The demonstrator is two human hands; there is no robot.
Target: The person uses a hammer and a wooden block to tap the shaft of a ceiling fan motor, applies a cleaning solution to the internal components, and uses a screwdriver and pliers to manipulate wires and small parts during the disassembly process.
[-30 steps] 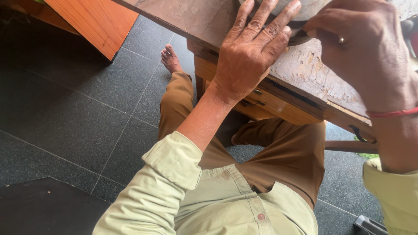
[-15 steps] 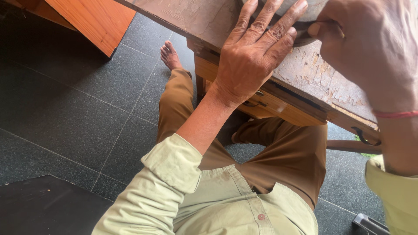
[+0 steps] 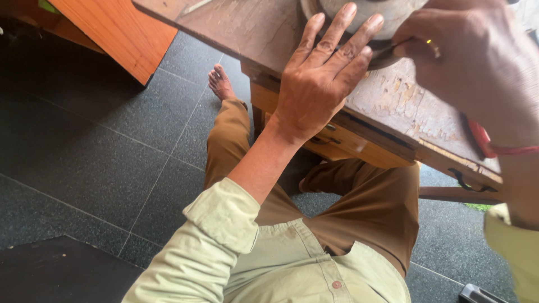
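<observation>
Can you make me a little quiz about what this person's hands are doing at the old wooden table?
1. True or false: the left hand lies flat with its fingers spread on the wooden table.
2. What do the left hand's fingertips touch? A) a round grey object at the top edge of the picture B) the dark tiled floor C) the drawer handle
3. Fill in: the right hand wears a ____ on one finger and a red band at the wrist.

Key: 1 true. 2 A. 3 ring. The right hand seems to pinch something thin and dark beside the round object; what it is cannot be told.
</observation>
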